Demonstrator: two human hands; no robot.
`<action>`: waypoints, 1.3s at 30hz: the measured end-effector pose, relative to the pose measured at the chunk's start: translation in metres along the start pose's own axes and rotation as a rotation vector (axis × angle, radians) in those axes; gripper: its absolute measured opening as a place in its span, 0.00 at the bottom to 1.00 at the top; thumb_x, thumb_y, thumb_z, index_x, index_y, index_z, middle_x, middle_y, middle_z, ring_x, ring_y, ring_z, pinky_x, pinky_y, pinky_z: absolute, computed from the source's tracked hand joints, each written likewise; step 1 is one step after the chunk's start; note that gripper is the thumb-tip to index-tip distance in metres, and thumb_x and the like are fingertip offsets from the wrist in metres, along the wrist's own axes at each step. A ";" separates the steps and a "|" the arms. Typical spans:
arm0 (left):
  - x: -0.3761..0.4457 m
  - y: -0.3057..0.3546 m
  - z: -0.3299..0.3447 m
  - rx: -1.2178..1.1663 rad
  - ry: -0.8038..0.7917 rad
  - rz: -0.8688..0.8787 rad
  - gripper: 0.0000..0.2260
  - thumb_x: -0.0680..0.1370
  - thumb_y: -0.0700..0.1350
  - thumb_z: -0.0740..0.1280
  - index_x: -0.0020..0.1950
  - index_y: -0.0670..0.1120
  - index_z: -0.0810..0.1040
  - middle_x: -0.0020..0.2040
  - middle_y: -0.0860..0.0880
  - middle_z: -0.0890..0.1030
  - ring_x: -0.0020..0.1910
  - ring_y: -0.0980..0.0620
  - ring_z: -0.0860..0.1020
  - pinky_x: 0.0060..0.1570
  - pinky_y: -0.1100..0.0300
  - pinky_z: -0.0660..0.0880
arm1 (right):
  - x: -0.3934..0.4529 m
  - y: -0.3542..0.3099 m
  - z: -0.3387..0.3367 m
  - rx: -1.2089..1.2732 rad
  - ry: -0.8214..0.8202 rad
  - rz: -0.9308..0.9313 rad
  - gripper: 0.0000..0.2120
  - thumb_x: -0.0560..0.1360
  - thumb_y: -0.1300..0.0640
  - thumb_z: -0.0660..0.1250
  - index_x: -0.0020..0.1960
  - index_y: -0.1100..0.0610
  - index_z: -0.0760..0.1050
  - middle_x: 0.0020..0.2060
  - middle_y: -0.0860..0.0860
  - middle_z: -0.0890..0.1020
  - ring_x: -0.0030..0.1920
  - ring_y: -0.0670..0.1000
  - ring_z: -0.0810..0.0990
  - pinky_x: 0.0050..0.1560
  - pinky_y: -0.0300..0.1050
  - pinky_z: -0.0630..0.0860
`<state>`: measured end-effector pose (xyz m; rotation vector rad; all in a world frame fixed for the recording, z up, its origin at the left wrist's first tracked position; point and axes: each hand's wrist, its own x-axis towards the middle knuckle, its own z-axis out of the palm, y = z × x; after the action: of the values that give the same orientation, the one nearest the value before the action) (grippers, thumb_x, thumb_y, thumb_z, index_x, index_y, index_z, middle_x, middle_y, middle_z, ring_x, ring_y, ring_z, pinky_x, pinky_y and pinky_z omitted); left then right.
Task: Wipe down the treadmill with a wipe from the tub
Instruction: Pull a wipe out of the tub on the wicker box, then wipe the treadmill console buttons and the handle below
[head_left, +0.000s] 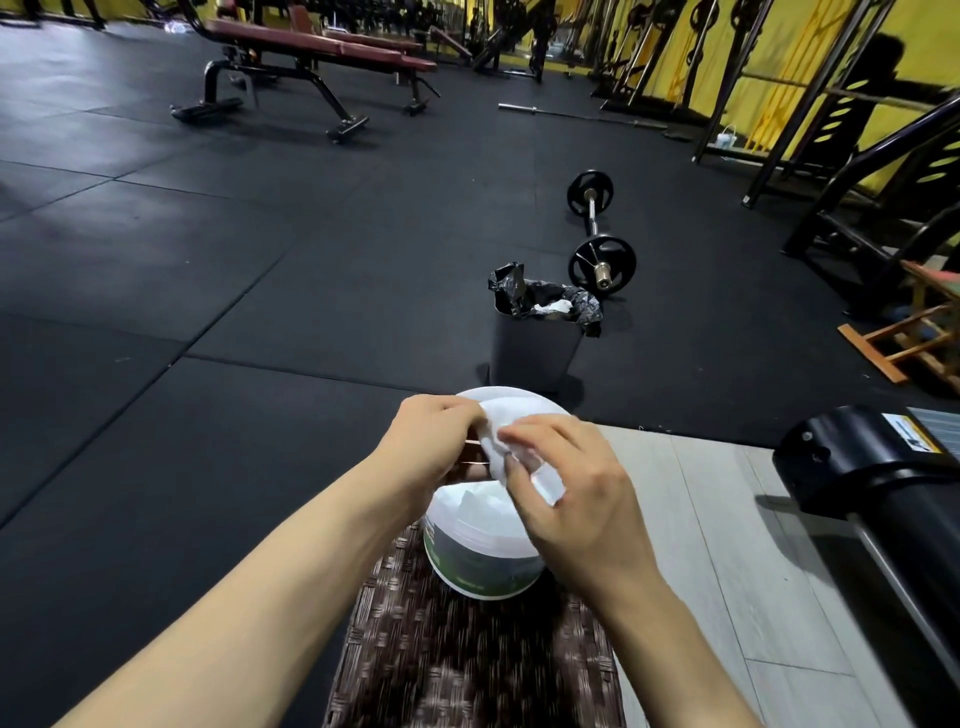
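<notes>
Black gym flooring surrounds the tub (480, 540); above it, left hand (431, 441) and right hand (576, 483) pinch the wipe (506, 441). Best pulled straight upward, steadily, avoiding tears.

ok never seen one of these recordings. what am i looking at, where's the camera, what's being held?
There is no robot here: a person works with bare hands, and the single picture comes from a wide-angle camera on their head, looking forward and down. The left hand and right hand both pinch a white wipe just above an open white tub with a green label. The tub stands on a brown woven surface. Behind it on the black gym floor is a bin lined with a black bag, with white scraps inside, then a barbell and a bench. The black machine part at the right edge is probably the treadmill; it is not yet being wiped.
</notes>
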<state>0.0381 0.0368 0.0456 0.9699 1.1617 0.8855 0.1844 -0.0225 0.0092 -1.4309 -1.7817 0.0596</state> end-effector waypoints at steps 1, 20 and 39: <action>0.000 0.001 0.000 -0.058 0.006 -0.031 0.07 0.76 0.35 0.61 0.41 0.38 0.77 0.36 0.40 0.80 0.30 0.45 0.80 0.33 0.57 0.80 | -0.003 0.003 0.003 -0.002 -0.012 -0.009 0.12 0.76 0.50 0.67 0.58 0.49 0.82 0.56 0.43 0.81 0.58 0.46 0.77 0.59 0.50 0.76; -0.021 -0.012 -0.020 1.291 -0.026 0.596 0.22 0.79 0.56 0.56 0.70 0.53 0.75 0.68 0.52 0.76 0.64 0.45 0.75 0.60 0.46 0.71 | 0.004 0.008 -0.038 -0.210 0.071 0.203 0.21 0.71 0.67 0.74 0.60 0.51 0.82 0.53 0.46 0.83 0.52 0.51 0.80 0.50 0.47 0.78; -0.266 0.335 0.160 1.425 -0.533 0.889 0.19 0.77 0.53 0.58 0.65 0.51 0.78 0.67 0.47 0.78 0.68 0.41 0.75 0.68 0.43 0.67 | 0.074 -0.225 -0.480 -0.386 0.229 0.565 0.20 0.73 0.68 0.67 0.62 0.54 0.80 0.55 0.48 0.80 0.54 0.53 0.79 0.47 0.53 0.79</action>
<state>0.1263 -0.1214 0.4647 2.8178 0.7386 0.2324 0.3015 -0.2505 0.4792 -2.0941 -1.2006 -0.1574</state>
